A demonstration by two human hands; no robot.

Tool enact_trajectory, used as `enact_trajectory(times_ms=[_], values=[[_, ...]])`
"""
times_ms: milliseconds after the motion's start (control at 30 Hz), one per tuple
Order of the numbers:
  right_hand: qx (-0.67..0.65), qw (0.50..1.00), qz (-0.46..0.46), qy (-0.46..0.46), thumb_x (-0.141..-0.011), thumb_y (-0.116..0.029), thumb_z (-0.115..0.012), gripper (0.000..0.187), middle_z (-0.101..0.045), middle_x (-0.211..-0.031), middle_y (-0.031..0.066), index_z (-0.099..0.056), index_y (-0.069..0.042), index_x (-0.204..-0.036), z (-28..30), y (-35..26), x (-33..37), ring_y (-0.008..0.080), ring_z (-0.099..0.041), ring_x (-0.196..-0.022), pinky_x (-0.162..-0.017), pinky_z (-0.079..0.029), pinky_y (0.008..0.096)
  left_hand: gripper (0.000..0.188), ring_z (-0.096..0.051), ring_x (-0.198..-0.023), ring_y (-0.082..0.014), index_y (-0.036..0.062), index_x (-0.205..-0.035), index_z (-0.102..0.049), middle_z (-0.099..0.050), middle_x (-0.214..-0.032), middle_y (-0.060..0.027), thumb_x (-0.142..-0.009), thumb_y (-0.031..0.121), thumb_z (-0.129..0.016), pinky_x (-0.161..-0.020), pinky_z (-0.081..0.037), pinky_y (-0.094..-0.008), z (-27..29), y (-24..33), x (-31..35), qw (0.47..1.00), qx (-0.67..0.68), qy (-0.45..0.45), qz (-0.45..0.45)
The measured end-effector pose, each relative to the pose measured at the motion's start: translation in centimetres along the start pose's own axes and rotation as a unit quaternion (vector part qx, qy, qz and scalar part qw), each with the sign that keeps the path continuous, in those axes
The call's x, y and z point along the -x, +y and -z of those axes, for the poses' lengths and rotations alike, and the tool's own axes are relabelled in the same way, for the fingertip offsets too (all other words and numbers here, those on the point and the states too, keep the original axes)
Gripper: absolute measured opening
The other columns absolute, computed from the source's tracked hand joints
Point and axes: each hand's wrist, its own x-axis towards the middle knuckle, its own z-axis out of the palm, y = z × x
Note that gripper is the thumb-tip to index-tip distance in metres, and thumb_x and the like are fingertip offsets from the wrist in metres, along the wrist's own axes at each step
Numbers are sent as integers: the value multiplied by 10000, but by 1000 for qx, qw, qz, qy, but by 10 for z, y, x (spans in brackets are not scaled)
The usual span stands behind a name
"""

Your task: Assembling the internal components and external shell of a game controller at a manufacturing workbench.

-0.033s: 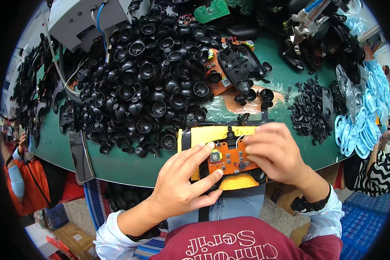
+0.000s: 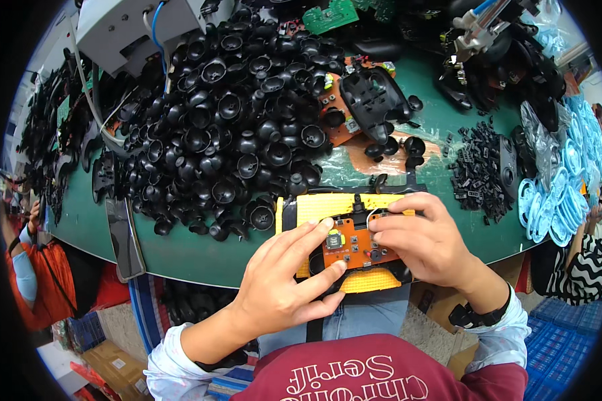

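Note:
An orange circuit board (image 2: 354,248) with small buttons sits in a black game controller shell (image 2: 400,271). The shell rests on a yellow textured pad (image 2: 369,280) at the table's near edge. Gripping board and shell from the left is my left hand (image 2: 281,271), with its fingertips pressed on the board's left side. At the board's upper right corner, my right hand (image 2: 425,234) is closed, thumb and fingers bent together. A thin white wire (image 2: 370,215) curves from the board's top edge into those fingers; its end is hidden.
A large heap of black thumbstick caps (image 2: 227,107) covers the left of the green table (image 2: 174,257). A phone (image 2: 125,237) lies at the near left. Small black parts (image 2: 478,164) and light-blue rings (image 2: 558,200) lie right. Another controller shell (image 2: 374,100) stands beyond my hands.
My right hand's fingers have closed in at the board's upper right, and the white wire now shows as a curve beside them. My left hand keeps its hold.

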Motion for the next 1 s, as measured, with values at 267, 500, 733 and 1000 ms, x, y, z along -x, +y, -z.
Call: enact_trajectory(times_ms=[267, 500, 733, 1000], values=[[13, 999, -4, -30, -735, -67, -715, 298, -678, -1180, 11, -690, -103, -1030, -1, -4, -5, 281, -591, -1089, -939, -484, 491, 420, -598, -1153, -381, 157, -1012, -716, -538, -1367, -207, -629, 241, -865, -926, -500, -428, 7, 2, 2, 1000, 14, -17, 16], [-2, 1000, -10, -5, -700, -21, -713, 356, -687, -1161, 33, -686, -82, -1049, -4, -5, 0, 302, -599, -1087, -939, -481, 431, 275, -537, -839, -239, 64, -852, -712, -534, -924, -79, -608, 32, -833, -717, -437, -340, 17, 12, 0, 991, 12, 74, 114], [-11, 1000, -17, 9, -692, -11, -712, 337, -694, -1142, 37, -692, -69, -1023, -7, -6, -1, 307, -602, -1070, -914, -496, 413, 213, -580, -714, -190, -2, -886, -696, -579, -843, -103, -708, 17, -811, -600, -468, -296, 22, 25, -3, 960, 65, 62, 267], [-10, 1000, -4, 25, -693, -8, -703, 333, -695, -1139, 45, -689, -63, -1020, -9, -6, 0, 318, -600, -1066, -906, -502, 404, 223, -544, -737, -230, 41, -870, -712, -591, -837, -69, -671, -7, -801, -630, -426, -333, 7, 24, 8, 988, -2, 79, 133]])
